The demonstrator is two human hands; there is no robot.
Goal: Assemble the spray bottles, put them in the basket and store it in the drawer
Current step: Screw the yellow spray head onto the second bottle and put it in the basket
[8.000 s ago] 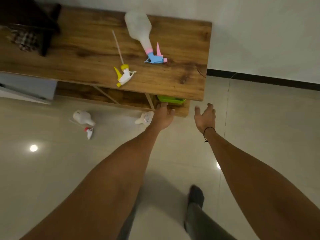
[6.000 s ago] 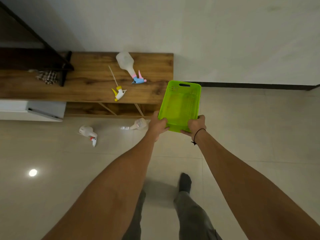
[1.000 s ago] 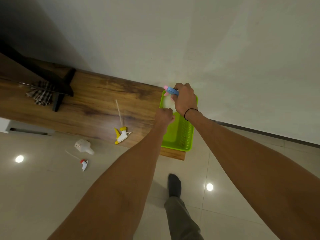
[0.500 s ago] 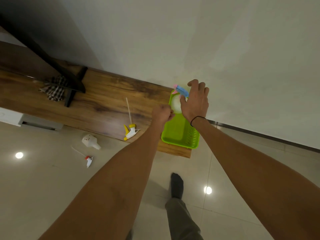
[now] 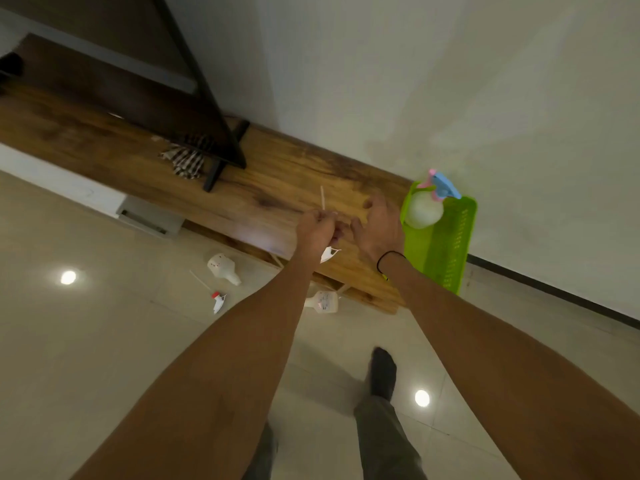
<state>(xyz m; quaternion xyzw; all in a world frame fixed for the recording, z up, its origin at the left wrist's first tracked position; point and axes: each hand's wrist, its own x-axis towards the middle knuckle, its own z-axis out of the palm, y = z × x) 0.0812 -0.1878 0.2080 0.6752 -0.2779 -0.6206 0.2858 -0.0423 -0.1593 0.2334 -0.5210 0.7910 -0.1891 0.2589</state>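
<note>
Left hand grips the spray head on the desk, its thin tube poking up at twelve o'clock; right hand hovers loose-fingered, holding nothing; at three o'clock one finished bottle stands in the basket; light, slippery plastic, bendy tube, so hold the collar.

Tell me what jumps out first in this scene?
The bright green basket at the wooden table's right end, an assembled spray bottle inside. At the table's front edge, the left hand grips a spray head by its tube. Two headless bottles lie on the floor.
</note>
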